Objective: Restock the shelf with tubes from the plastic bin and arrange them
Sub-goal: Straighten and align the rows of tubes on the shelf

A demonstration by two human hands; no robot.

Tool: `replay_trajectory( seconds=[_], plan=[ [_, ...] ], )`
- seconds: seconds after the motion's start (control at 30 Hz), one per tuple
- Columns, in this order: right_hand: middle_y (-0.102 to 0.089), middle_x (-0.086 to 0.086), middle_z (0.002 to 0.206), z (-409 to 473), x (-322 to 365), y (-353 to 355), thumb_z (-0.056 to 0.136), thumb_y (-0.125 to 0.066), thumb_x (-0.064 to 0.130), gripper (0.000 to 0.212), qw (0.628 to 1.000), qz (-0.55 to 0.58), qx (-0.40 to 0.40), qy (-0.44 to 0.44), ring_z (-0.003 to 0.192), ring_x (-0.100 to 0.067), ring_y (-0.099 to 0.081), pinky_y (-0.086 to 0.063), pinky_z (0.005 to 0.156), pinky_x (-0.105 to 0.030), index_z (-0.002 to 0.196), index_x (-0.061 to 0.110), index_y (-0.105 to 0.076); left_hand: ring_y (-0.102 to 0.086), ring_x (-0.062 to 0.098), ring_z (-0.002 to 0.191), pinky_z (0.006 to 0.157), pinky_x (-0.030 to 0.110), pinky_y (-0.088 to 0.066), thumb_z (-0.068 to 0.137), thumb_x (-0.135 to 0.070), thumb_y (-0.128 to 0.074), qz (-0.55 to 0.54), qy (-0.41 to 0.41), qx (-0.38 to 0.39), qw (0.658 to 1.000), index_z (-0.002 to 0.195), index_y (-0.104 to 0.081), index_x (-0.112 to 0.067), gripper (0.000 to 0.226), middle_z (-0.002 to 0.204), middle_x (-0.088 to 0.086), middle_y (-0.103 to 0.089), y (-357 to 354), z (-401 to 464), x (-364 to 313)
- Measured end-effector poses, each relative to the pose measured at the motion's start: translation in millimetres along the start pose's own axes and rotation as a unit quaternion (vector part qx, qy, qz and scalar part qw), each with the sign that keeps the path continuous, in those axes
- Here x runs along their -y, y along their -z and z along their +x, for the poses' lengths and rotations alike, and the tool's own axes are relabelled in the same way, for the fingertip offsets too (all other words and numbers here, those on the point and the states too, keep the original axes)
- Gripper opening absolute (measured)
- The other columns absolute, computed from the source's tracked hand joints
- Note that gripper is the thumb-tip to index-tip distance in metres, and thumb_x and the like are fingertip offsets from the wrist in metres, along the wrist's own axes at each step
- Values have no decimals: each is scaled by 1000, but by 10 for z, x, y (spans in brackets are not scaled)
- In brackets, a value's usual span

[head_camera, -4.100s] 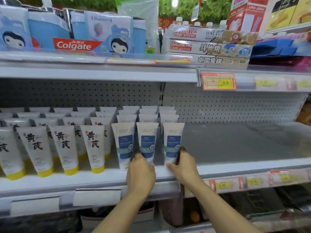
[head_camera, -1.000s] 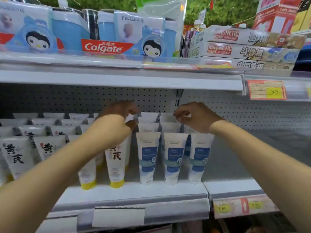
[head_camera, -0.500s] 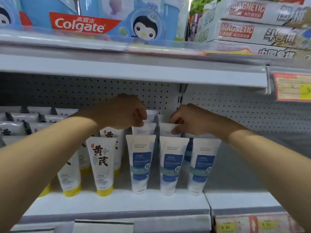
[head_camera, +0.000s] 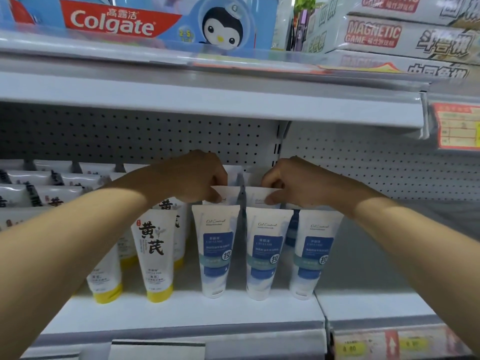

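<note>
Two bare arms are reaching into a white store shelf (head_camera: 181, 311). The left hand (head_camera: 193, 175) is pinching the flat top edge of a blue-labelled tube (head_camera: 225, 194) standing in the second row, fingers curled around it. The right hand (head_camera: 293, 181) is pinching the top of the neighbouring tube (head_camera: 259, 197) the same way. Three matching blue-labelled tubes (head_camera: 265, 252) are standing cap-down in the front row just below the hands. Yellow-capped tubes (head_camera: 154, 253) are standing in rows to their left. A toothpaste box (head_camera: 124, 20) is sitting on the shelf above.
</note>
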State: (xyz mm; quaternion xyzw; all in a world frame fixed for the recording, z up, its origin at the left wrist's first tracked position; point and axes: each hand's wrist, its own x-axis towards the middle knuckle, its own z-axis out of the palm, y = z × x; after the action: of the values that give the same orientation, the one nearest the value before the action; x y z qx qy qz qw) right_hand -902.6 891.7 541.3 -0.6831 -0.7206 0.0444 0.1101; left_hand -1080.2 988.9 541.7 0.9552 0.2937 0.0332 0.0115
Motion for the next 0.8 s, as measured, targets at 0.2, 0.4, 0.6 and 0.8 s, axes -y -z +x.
replay_trajectory(
  seconds=[0.2, 0.4, 0.6, 0.8],
  plan=[
    [-70, 9, 80, -36, 26, 5, 83, -69, 19, 24, 1000, 2, 1, 4, 79, -13, -66, -50, 73, -27, 66, 33, -60, -62, 16, 80, 66, 18, -41, 86, -24, -64, 2, -6, -12, 1000, 94, -70, -14, 15, 85, 0, -66, -12, 21, -1],
    [-63, 18, 73, -59, 43, 15, 83, -69, 19, 30, 1000, 3, 0, 4, 75, -8, -63, -45, 65, -19, 63, 37, -56, -61, 15, 80, 68, 20, -41, 84, -23, -66, -16, -3, -10, 1000, 91, -70, -15, 11, 83, -3, -66, -22, 39, 5],
    [-67, 16, 85, -101, -37, 39, 83, -69, 20, 6, 998, 62, -18, 1, 83, -1, -63, -46, 75, -15, 88, 23, -71, -60, 14, 79, 71, 22, -43, 84, -23, -66, -13, -3, -14, 1000, 91, -70, -16, 11, 75, -12, -56, -16, 10, 16],
    [-63, 10, 96, -282, -242, 219, 92, -54, 13, 19, 987, 56, -142, -46, 92, -7, -59, -37, 72, -3, 103, 14, -70, -61, 15, 83, 76, 25, -47, 83, -24, -67, -15, 1, -15, 1000, 90, -69, -17, 10, 86, -3, -64, -18, -10, 22]
  ],
)
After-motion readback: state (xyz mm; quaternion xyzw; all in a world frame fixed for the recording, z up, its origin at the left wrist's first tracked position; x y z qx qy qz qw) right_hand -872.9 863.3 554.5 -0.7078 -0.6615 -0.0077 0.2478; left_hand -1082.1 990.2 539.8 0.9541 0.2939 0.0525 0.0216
